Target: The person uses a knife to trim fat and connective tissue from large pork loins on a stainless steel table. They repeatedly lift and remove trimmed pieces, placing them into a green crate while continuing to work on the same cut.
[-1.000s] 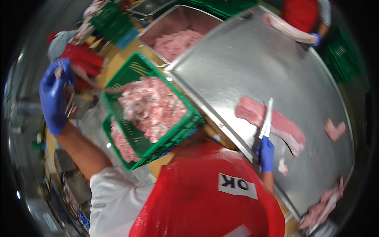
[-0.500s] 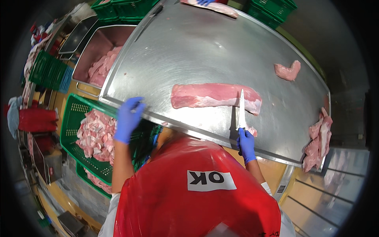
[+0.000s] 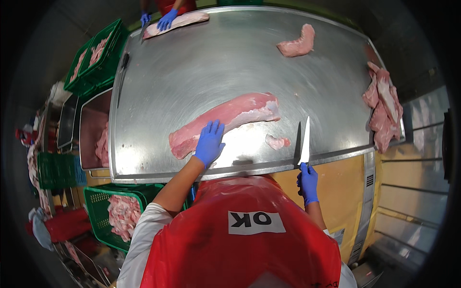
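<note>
A long pink loin of meat (image 3: 225,116) lies slantwise on the steel table (image 3: 201,67). My left hand (image 3: 210,144), in a blue glove, rests on the loin's near left part with fingers stretched out. In my blue-gloved right hand (image 3: 308,184) is the dark handle of a knife (image 3: 305,144). Its bright blade points away from me over the table's near edge, apart from the meat. Between the loin and the knife sits a small meat trimming (image 3: 278,142).
Meat pieces (image 3: 384,108) are heaped at the table's right end; a curved piece (image 3: 297,42) lies farther back. A co-worker's gloved hand (image 3: 168,19) touches another loin (image 3: 177,24). Another knife (image 3: 123,69) lies along the left edge. A green crate (image 3: 98,218) holds trimmings.
My left hand has moved from beside the crate onto the loin, which now lies at a slant. The knife has shifted away from the loin. My view has turned.
</note>
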The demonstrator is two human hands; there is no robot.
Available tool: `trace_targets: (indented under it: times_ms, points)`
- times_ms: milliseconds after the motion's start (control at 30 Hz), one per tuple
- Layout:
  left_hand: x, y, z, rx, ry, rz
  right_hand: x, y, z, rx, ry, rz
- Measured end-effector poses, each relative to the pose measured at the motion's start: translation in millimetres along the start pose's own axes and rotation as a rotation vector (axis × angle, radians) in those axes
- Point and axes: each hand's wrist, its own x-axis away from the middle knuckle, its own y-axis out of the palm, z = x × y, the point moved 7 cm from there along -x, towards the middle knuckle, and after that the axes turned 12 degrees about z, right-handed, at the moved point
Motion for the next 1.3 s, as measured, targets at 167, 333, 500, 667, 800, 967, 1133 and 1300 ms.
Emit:
trace_targets:
  times_ms: [167, 333, 500, 667, 800, 967, 1133, 1300]
  points:
    - [-76, 30, 44, 0.039, 0.098, -0.092, -2, -15, 8, -0.045, 0.066, 0.024]
    - [-135, 59, 103, 0.027, 0.160, -0.074, -10, -23, 11, -0.032, 0.067, 0.010]
    - [-161, 84, 133, -0.037, 0.235, -0.087, -34, -23, 14, -0.041, 0.062, -0.032]
    - [-161, 79, 132, 0.101, 0.270, 0.016, -54, -7, -13, -0.009, 0.064, -0.106]
    - [-170, 70, 124, 0.187, 0.180, 0.017, -73, 13, -33, 0.013, -0.052, -0.142]
    - [-141, 42, 58, 0.323, -0.087, 0.334, -87, 28, -42, 0.037, -0.074, -0.174]
    - [-34, 20, -14, 0.396, -0.515, 0.269, -101, 32, -20, -0.006, -0.084, -0.182]
    - [108, 26, -67, 0.511, -0.853, 0.337, -101, 52, -29, 0.047, -0.147, -0.245]
